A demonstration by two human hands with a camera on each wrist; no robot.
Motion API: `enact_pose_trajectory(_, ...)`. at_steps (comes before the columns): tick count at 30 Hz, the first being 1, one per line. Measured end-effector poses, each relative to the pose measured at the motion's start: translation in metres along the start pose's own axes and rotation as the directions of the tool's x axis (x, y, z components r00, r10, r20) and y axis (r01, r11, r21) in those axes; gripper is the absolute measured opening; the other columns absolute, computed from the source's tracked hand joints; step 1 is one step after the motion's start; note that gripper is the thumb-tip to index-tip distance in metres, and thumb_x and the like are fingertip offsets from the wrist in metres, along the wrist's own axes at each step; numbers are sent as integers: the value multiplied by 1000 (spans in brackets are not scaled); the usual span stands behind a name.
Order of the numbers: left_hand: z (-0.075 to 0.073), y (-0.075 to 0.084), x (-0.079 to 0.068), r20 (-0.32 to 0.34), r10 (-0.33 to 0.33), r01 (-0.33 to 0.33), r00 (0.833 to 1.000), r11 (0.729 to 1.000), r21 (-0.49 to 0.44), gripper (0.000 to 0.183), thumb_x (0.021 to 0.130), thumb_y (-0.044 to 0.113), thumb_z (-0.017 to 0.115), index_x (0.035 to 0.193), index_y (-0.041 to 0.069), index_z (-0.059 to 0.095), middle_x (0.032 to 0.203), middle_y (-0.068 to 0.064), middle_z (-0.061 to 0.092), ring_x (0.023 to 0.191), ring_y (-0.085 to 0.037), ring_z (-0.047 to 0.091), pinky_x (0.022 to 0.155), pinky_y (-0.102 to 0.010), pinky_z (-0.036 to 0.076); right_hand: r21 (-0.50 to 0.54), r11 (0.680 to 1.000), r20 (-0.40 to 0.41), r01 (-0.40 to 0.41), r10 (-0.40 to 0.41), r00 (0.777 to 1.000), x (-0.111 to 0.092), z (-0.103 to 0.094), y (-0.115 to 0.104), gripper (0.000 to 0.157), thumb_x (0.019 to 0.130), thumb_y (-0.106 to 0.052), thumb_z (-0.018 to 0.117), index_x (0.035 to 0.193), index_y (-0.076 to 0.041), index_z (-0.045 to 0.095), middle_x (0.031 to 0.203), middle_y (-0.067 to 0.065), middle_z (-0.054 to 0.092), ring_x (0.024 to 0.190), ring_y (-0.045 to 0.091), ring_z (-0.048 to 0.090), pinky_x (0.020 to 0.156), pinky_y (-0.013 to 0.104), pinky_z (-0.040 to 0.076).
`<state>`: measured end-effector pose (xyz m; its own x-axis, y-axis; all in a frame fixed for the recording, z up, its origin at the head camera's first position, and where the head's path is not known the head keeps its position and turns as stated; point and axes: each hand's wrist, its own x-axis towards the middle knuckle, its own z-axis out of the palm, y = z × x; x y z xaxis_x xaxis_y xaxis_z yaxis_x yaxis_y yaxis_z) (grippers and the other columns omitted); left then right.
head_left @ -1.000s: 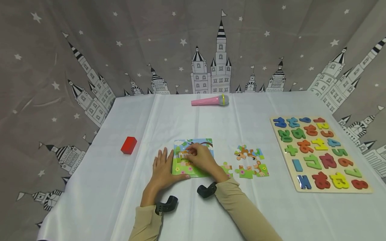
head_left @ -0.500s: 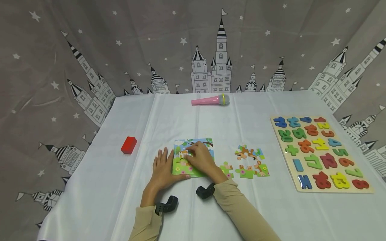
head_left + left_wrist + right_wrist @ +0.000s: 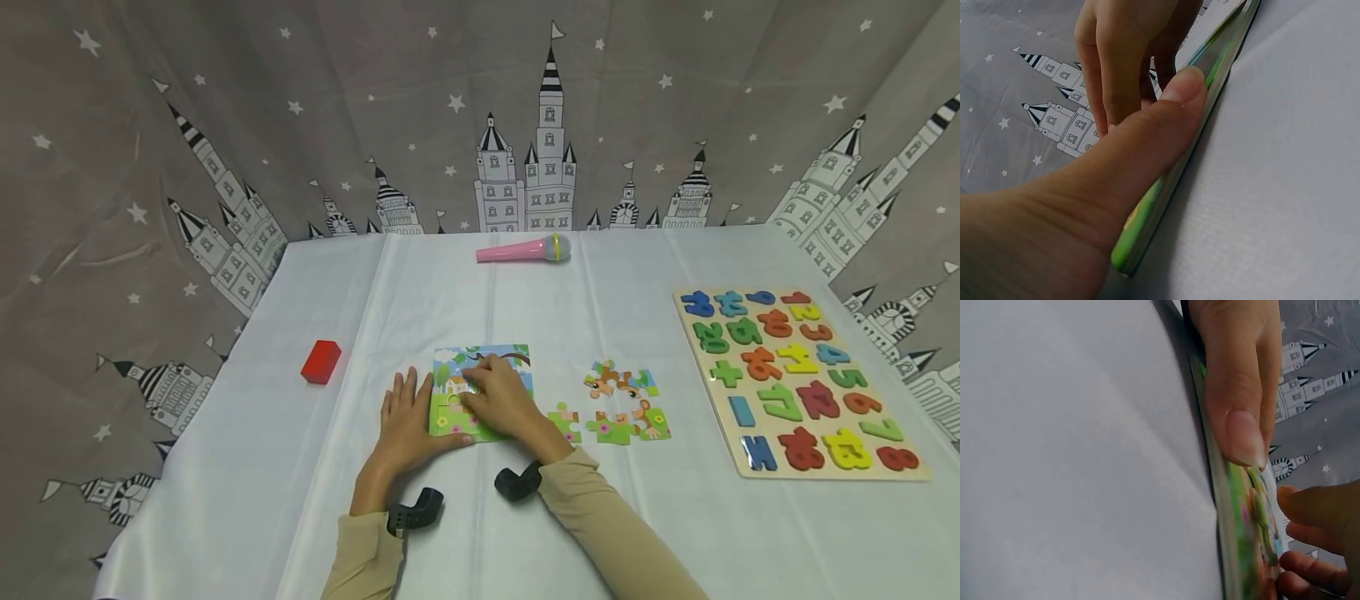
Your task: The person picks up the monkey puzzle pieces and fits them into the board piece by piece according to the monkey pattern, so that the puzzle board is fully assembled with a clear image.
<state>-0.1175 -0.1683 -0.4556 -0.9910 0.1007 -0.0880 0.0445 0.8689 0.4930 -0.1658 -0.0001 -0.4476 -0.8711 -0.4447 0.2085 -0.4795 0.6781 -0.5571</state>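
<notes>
A jigsaw board [image 3: 450, 358] with a green meadow and blue sky lies on the white cloth. My left hand [image 3: 408, 421] rests flat at its left side, fingers straight, with the thumb along the front edge, as the left wrist view shows of the thumb [image 3: 1166, 125]. Over the board's middle, my right hand [image 3: 504, 404] has its fingers bent down onto a puzzle piece [image 3: 1261, 515], mostly hidden; thumb and fingertips meet the surface. To the right lie loose puzzle pieces [image 3: 564, 423] and several more joined into a monkey picture [image 3: 613, 432].
A wooden number board [image 3: 735, 392] with coloured figures lies at the right. A pink toy microphone [image 3: 517, 251] lies at the back, and a red block [image 3: 321, 362] is at the left. A grey castle-print curtain [image 3: 420, 100] hangs behind the table.
My right hand's fingertips have shifted slightly over the board, and its wrist has moved a little to the right since half a second ago. My left hand has stayed put.
</notes>
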Motion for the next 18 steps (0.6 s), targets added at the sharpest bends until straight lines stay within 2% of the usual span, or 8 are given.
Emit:
enact_pose_trajectory(4,1,0,0,-13,3,-3,1000,1000,8,110,64,58,71,144,3,19,152,-22,4,140,-40,-4,112,-56,2,-39,997,60,61,-59,996,-8,-4,-2,41,83,-26,64,119,-7,59,113,9,55,100,23,50,85,40,44)
enact_pose_trajectory(9,2,1,-1,-24,9,-9,1000,1000,14,111,63,58,72,144,3,19,151,-22,5,140,-40,-3,112,-56,3,-73,990,153,119,-106,982,-21,-7,-1,47,87,-35,58,126,-10,52,133,9,47,122,27,44,100,45,37)
enact_pose_trajectory(15,0,-1,-2,-15,16,-16,1000,1000,10,109,66,54,72,144,2,17,151,-23,2,139,-40,-5,111,-57,2,-108,975,209,197,-171,963,-30,-5,0,51,91,-44,48,129,-11,50,141,8,41,129,29,37,104,48,34)
enact_pose_trajectory(18,-1,-1,-2,-12,18,-18,1000,1000,-5,106,68,51,72,144,2,17,151,-23,2,139,-40,-6,111,-57,1,-102,977,245,185,-156,957,-31,-5,-1,53,92,-47,43,132,-12,47,145,7,36,133,30,31,106,49,30)
